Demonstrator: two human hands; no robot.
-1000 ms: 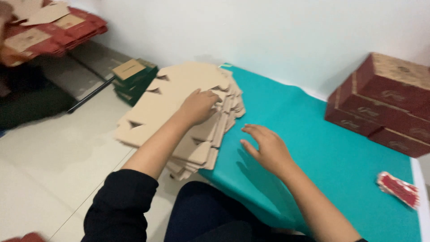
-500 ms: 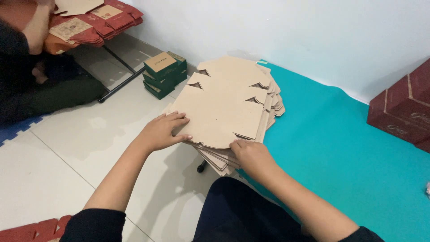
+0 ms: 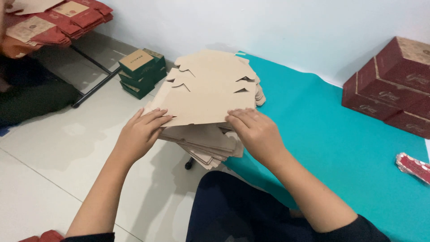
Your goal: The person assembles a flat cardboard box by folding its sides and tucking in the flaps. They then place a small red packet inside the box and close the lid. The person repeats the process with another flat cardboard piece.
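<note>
A stack of flat brown cardboard cut-outs (image 3: 204, 143) sits on the near left edge of a teal table (image 3: 340, 139). The top sheet (image 3: 206, 89) is lifted a little off the stack at its near edge. My left hand (image 3: 141, 132) grips that sheet's near left corner, fingers on top. On the near right edge of the same sheet my right hand (image 3: 255, 132) holds it, fingers curled over it.
Dark red boxes (image 3: 394, 85) are stacked at the table's far right, and a small red packet (image 3: 414, 166) lies at its right edge. On the tiled floor stand green boxes (image 3: 141, 71). Flat red cartons (image 3: 53, 20) and a seated person (image 3: 27, 85) are at the upper left.
My right hand came from the bare table onto the stack. Both hands now hold the top sheet, which has risen off the stack. The view has swung right.
</note>
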